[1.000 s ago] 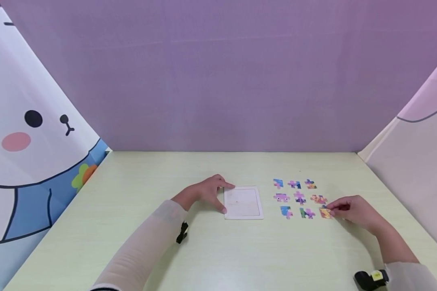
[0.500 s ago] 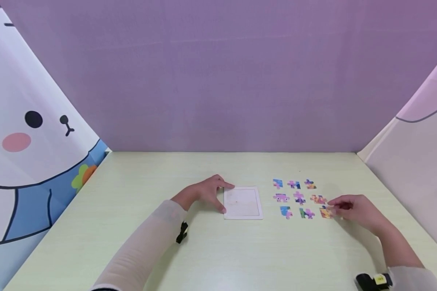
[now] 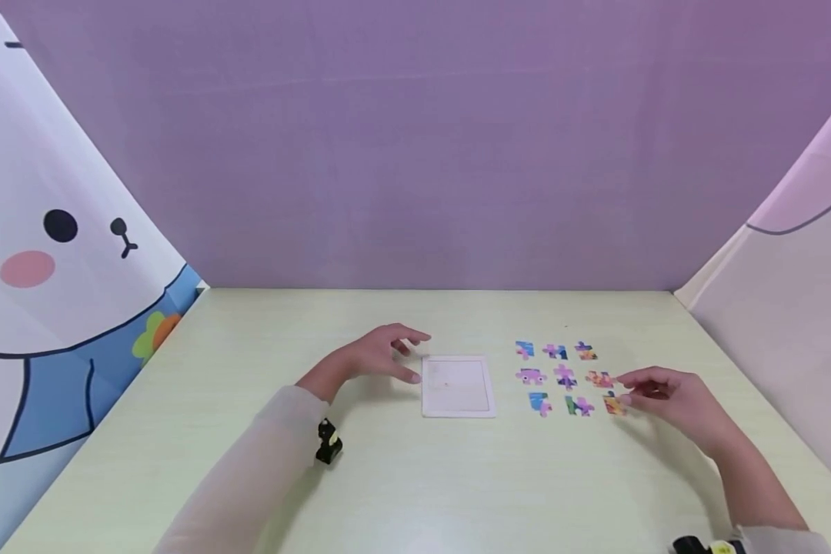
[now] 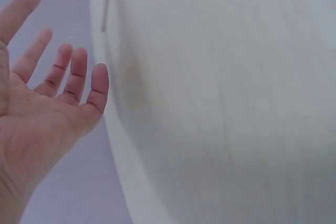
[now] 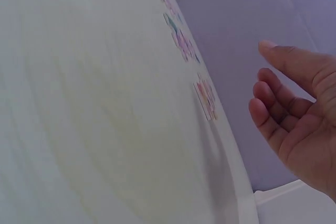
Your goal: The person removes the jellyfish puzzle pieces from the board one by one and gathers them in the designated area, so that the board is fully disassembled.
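In the head view my left hand [image 3: 377, 352] hovers at the left side of a white square puzzle tray [image 3: 492, 388], its fingers spread and apart from the rim. The left wrist view shows its palm and loosely bent fingers with nothing in them. My right hand [image 3: 679, 404] hovers just right of a yellow-orange jigsaw piece [image 3: 615, 405], the front right one of several colourful pieces laid in loose rows. In the right wrist view its fingers hang loosely curled, holding nothing, while that piece lies flat on the table.
The remaining jigsaw pieces, among them a pink one with eyes [image 3: 530, 376], lie right of the tray on the pale wooden table [image 3: 415, 477]. A purple cloth [image 3: 415, 154] stands along the back edge. Printed cloths flank both sides.
My left hand has let go of the tray's left edge and drawn back slightly left. My right hand has come off the yellow-orange jigsaw piece, which stays in its row.
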Motion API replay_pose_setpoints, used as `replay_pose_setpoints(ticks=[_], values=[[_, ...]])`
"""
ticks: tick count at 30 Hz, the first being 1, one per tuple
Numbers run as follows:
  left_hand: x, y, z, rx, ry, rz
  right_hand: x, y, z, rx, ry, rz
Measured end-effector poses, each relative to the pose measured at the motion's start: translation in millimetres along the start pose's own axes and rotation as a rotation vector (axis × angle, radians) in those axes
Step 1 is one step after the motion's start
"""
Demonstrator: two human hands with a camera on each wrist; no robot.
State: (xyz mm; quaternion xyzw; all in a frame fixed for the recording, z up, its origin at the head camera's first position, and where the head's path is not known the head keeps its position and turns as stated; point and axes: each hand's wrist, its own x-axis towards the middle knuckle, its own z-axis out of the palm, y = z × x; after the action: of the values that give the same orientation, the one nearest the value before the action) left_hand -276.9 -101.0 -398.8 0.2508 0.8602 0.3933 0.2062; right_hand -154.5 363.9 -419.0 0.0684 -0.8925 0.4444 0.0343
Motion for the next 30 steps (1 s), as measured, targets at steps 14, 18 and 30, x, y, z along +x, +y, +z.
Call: replay_pose_setpoints(ticks=[14, 18, 30], values=[[-54.6, 1.6, -17.7, -0.107, 0.237, 0.228, -1.7, -28, 9, 0.212, -0.012, -0.186], [-68.2, 1.9, -19.1, -0.127, 0.310, 0.262, -2.0, -33, 10, 0.203, 0.022, -0.225], [-102.0, -4.8, -18.4, -0.101, 0.496, 0.390, -8.8, -39, 6, 0.092, 0.125, -0.229]])
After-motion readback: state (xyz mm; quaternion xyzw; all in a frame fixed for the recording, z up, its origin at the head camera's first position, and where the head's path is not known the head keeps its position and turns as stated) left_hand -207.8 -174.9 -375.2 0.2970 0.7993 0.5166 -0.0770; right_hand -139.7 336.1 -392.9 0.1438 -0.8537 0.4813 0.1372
